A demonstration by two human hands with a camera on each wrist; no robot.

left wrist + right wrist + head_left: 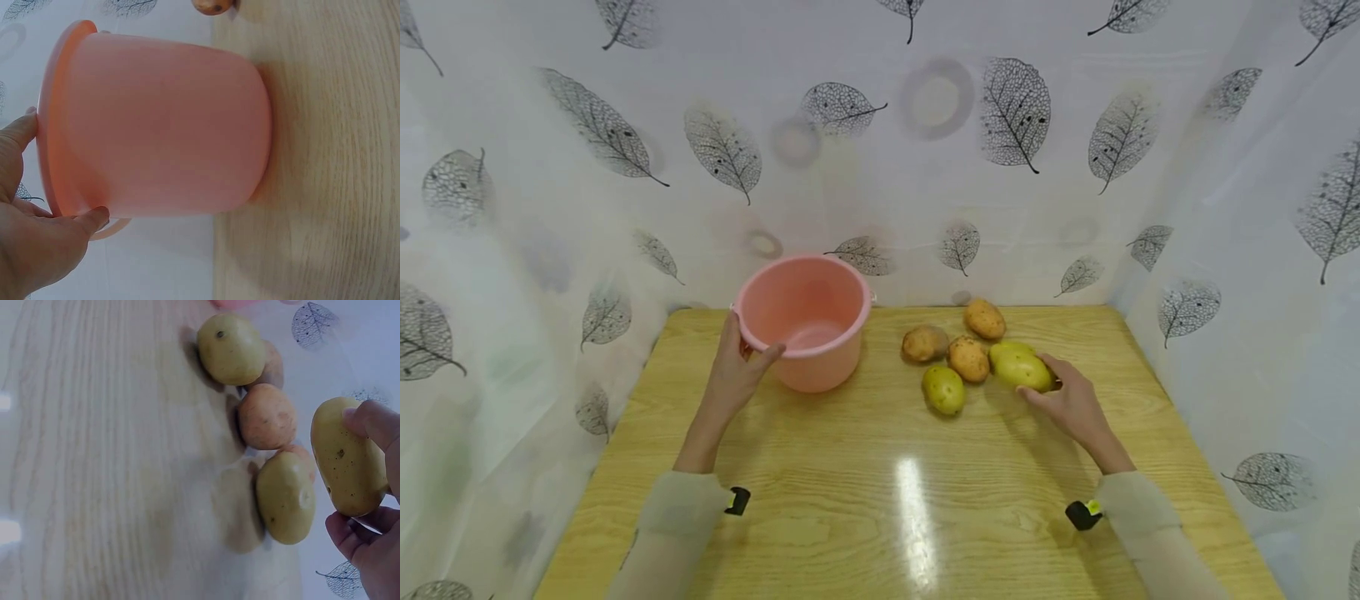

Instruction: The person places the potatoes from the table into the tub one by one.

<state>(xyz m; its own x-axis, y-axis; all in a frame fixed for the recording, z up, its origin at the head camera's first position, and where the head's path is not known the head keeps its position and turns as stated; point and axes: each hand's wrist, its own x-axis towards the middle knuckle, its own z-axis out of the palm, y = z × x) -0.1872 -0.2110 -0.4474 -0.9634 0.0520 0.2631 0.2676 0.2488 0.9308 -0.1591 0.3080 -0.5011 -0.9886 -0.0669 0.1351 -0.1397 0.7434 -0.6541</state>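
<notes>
My left hand (733, 375) grips the rim of a pink plastic bucket (818, 373), which stands upright on the wooden table. In the left wrist view, the thumb and fingers touch the rim of the bucket (162, 125). My right hand (1071, 404) holds a yellow-green mango (1026, 373) between thumb and fingers. The right wrist view shows this speckled mango (349, 459) raised over the table. Just behind it lies a second mango (286, 499), partly covered in the head view. A third mango (943, 390) rests farther left, beside the potatoes.
Three brown potatoes, one at the back (985, 319), one in the middle (968, 359) and one on the left (923, 343), lie close together right of the bucket. A leaf-patterned curtain (850, 192) hangs behind and along both sides of the wooden table (835, 500).
</notes>
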